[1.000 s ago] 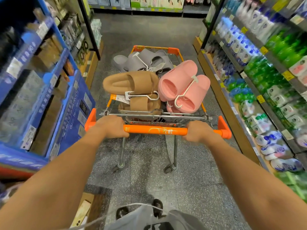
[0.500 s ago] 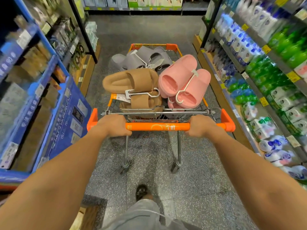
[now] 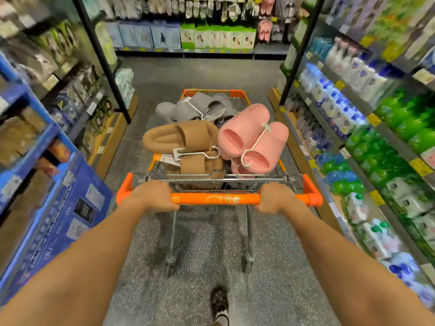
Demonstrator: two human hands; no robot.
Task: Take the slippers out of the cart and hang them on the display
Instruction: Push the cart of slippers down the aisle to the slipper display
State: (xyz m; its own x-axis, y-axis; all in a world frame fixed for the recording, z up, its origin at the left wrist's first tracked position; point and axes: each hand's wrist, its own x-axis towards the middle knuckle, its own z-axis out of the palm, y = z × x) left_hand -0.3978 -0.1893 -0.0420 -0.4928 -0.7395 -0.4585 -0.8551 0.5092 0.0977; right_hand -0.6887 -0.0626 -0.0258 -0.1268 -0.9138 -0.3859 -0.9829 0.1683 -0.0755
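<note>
A speckled grey floor (image 3: 207, 74) runs between tall, full shop shelves (image 3: 367, 114).

Left hand (image 3: 153, 195) and right hand (image 3: 275, 197) both grip the cart (image 3: 215, 198) by its orange bar; brown slippers (image 3: 181, 137), pink slippers (image 3: 254, 137) and grey slippers (image 3: 200, 107) are piled inside.
</note>
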